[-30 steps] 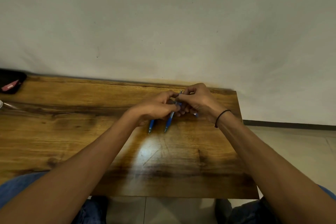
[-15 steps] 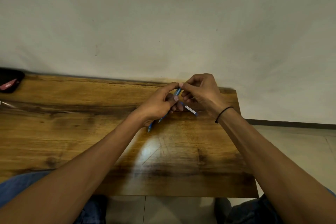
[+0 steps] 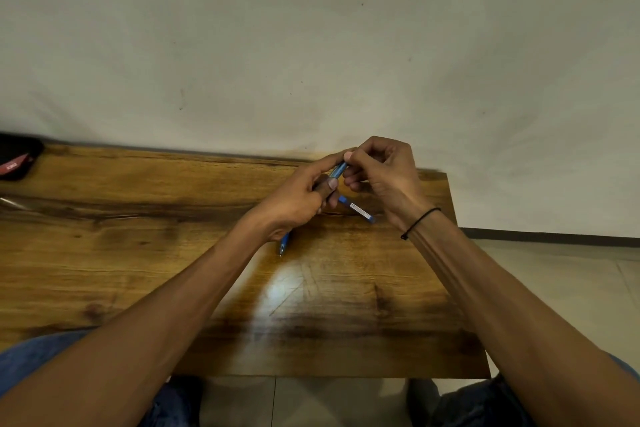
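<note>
Above the far right part of the wooden table (image 3: 138, 253), my left hand (image 3: 298, 198) grips a blue pen (image 3: 337, 170), which is tilted up to the right. My right hand (image 3: 381, 173) pinches the pen's upper end with thumb and forefinger. A second blue pen (image 3: 284, 244) lies on the table under my left wrist, with only its tip end showing. A third blue pen with a white label (image 3: 358, 210) lies on the table below my right hand.
A black pouch with a red tag (image 3: 15, 159) sits at the table's far left edge. A thin clear object (image 3: 10, 203) lies just below it. The wall runs right behind the table; tiled floor (image 3: 554, 288) lies to the right.
Both hands have risen off the table with one blue pen, which now tilts upward. The labelled pen under my right hand has come into view.
</note>
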### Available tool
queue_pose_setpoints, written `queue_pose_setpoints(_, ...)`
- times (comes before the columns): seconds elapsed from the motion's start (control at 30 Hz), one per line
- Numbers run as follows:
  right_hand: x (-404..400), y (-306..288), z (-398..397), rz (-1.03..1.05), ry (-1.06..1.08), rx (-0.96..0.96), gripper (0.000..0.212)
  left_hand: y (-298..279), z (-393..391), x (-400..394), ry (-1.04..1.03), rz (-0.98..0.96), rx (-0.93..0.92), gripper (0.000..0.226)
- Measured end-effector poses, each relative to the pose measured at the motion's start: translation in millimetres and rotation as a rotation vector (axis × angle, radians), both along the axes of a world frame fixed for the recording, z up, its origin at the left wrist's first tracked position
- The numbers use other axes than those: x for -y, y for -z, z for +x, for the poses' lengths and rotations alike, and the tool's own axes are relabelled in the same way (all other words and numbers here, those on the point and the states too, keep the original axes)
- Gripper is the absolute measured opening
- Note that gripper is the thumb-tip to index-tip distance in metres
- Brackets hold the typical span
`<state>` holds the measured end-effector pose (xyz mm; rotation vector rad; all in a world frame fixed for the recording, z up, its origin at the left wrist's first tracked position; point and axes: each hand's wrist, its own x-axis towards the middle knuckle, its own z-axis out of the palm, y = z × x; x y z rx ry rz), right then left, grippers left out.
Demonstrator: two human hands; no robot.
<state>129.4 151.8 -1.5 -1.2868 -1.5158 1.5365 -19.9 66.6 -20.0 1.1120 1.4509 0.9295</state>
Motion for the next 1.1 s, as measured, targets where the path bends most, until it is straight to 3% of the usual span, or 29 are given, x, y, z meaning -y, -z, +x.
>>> queue_pose_setpoints(0.57, 6, 1, 2, 0.025, 0.013, -0.051, 0.012, -2, -2, 2, 0.054, -0.048, 0.079, 0.066)
queue_pose_setpoints(0.9, -9, -6, 18, 0.034, 0.026, -0.008, 0.011, -3, -4, 1, 0.005, -0.037, -0.081, 0.059)
queue_pose_setpoints(0.97, -12, -4, 24, 0.117, -0.004, 0.090, 0.006, -3, -5, 0, 0.013, -0.038, -0.092, 0.058)
queue_pose_setpoints(1.1, -12, 10, 30, 0.409, -0.163, 0.527, 0.005, -1, -6, 1, 0.010, -0.035, -0.110, 0.055)
